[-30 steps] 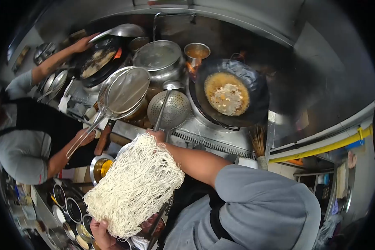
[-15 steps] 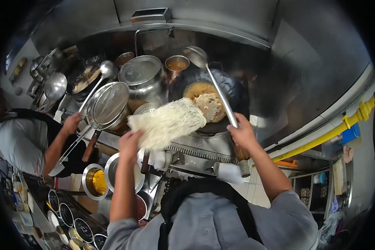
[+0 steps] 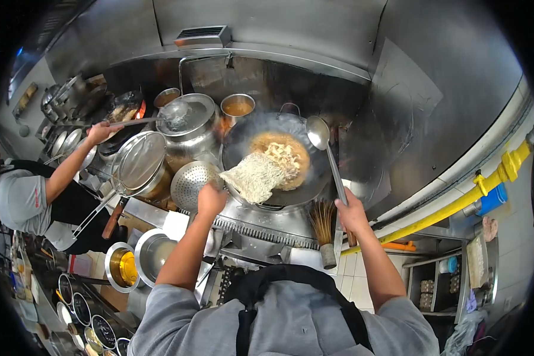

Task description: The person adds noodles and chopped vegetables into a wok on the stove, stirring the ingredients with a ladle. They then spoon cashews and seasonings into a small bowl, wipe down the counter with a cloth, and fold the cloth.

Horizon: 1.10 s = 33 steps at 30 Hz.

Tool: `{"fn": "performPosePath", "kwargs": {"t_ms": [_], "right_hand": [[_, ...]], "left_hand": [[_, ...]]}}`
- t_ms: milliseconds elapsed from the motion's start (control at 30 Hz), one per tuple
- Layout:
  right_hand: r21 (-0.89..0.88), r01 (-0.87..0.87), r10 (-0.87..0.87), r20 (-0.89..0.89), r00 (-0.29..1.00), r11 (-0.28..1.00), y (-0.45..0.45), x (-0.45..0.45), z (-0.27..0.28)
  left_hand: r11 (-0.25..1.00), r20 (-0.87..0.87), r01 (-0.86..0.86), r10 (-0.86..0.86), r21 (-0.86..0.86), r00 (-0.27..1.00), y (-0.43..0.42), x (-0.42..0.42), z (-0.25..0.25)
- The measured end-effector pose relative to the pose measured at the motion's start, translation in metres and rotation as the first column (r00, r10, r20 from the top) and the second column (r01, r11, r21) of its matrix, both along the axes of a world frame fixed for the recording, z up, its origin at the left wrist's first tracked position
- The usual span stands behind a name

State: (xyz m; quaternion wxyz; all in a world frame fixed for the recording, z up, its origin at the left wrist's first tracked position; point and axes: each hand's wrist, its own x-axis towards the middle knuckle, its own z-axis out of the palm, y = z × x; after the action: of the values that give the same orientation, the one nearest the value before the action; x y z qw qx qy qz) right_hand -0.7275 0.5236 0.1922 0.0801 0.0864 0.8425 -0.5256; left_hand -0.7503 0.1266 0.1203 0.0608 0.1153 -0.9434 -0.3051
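Head view: noodles (image 3: pixel 254 177) over wok (image 3: pixel 318 173), just beyond left hand (image 3: pixel 211 200), seemingly curled, hold unclear; right hand (image 3: pixel 351 212) closed round ladle (image 3: pixel 318 132).

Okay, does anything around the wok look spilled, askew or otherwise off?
No spill or damage that I can see. The only untidy spot is the noodle slab: it juts past the near-left rim of the wok, beside the left hand, instead of lying fully inside. The ladle looks normal in the right hand.

Even indoor light, curved fisheye edges, dark blurred corners.
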Motion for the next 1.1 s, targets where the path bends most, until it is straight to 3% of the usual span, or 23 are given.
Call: {"fn": "performPosePath", "kwargs": {"t_ms": [33,67,100,133,167,233,267,333,400,467,533,567,600,633,667,733,833,867,933,967,1033,1100], "right_hand": [[0.137,0.008,-0.003,-0.035,0.999,0.991,-0.003,-0.015,-0.011],[0.137,0.01,-0.006,-0.032,0.999,0.99,-0.003,-0.036,-0.038],[0.281,0.001,0.048,-0.167,0.985,0.96,0.0,-0.061,-0.075],[0.329,-0.001,0.069,-0.196,0.978,0.944,-0.007,-0.067,-0.081],[0.377,0.001,0.09,-0.224,0.971,0.926,-0.014,-0.073,-0.086],[0.19,-0.015,0.009,0.032,0.999,0.982,-0.051,-0.065,-0.066],[-0.251,0.003,0.05,0.202,0.978,0.968,-0.053,-0.066,-0.07],[-0.664,0.181,0.19,0.445,0.875,0.726,-0.05,-0.071,-0.05],[-0.657,0.16,0.178,0.417,0.891,0.737,-0.05,-0.051,-0.032],[-0.649,0.133,0.169,0.381,0.909,0.749,-0.048,-0.035,-0.008],[-0.408,-0.12,0.227,0.225,0.948,0.905,-0.046,-0.019,0.014],[-0.286,-0.135,0.196,0.195,0.961,0.949,-0.047,-0.011,0.024],[-0.283,-0.134,0.193,0.193,0.962,0.95,-0.048,-0.004,0.03],[-0.202,-0.153,0.188,0.168,0.968,0.967,-0.048,0.002,0.034],[-0.115,-0.169,0.184,0.141,0.973,0.979,-0.047,0.006,0.042],[-0.001,-0.15,0.148,0.158,0.976,0.989,-0.044,0.014,0.046],[0.012,-0.118,0.116,0.122,0.986,0.993,-0.042,0.003,0.03],[0.09,-0.134,0.121,0.141,0.983,0.987,-0.046,-0.009,0.031],[0.167,-0.149,0.125,0.148,0.981,0.975,-0.048,-0.042,0.011],[0.339,-0.145,0.148,0.018,0.989,0.93,-0.048,-0.067,-0.019],[0.5,-0.116,0.194,-0.106,0.975,0.858,-0.06,-0.092,-0.024],[0.395,-0.104,0.122,-0.02,0.992,0.913,-0.076,-0.105,-0.024]], "left_hand": [[0.999,-0.097,0.012,-0.017,-0.05,0.995,0.007,0.01,0.01],[0.999,-0.093,0.015,-0.02,-0.049,0.995,0.004,0.006,0.0],[0.945,-0.227,0.112,-0.187,-0.308,0.956,0.0,-0.003,-0.018],[0.817,-0.306,0.158,-0.377,-0.555,0.874,-0.004,-0.01,-0.029],[0.778,-0.269,0.228,-0.452,-0.585,0.851,-0.002,-0.015,-0.03],[0.712,-0.248,0.272,-0.534,-0.647,0.808,0.005,-0.028,-0.021],[0.645,-0.216,0.309,-0.602,-0.699,0.768,0.009,-0.033,-0.015],[0.587,-0.176,0.373,-0.672,-0.719,0.719,0.017,-0.043,0.0],[0.378,0.015,0.533,-0.805,-0.757,0.593,0.02,-0.058,0.012],[0.381,0.001,0.572,-0.831,-0.726,0.556,0.03,-0.076,0.01],[0.393,-0.137,0.504,-0.872,-0.769,0.47,0.048,-0.089,0.017],[0.393,-0.138,0.505,-0.873,-0.769,0.469,0.061,-0.092,0.018],[0.404,0.123,0.667,-0.794,-0.626,0.596,0.075,-0.097,0.017],[0.452,0.393,0.771,-0.676,-0.448,0.624,0.083,-0.103,0.019],[0.453,0.378,0.768,-0.682,-0.453,0.626,0.086,-0.105,0.02],[0.546,0.177,0.72,-0.731,-0.428,0.659,0.092,-0.096,0.021],[0.599,0.13,0.734,-0.739,-0.321,0.661,0.088,-0.096,0.002],[0.599,0.087,0.744,-0.759,-0.296,0.645,0.085,-0.098,-0.01],[0.597,0.14,0.75,-0.748,-0.287,0.649,0.089,-0.089,0.021],[0.581,0.194,0.762,-0.743,-0.286,0.64,0.092,-0.085,0.032],[0.559,0.276,0.774,-0.726,-0.298,0.63,0.099,-0.084,0.037],[0.556,0.261,0.767,-0.727,-0.32,0.636,0.1,-0.086,0.033]]}}
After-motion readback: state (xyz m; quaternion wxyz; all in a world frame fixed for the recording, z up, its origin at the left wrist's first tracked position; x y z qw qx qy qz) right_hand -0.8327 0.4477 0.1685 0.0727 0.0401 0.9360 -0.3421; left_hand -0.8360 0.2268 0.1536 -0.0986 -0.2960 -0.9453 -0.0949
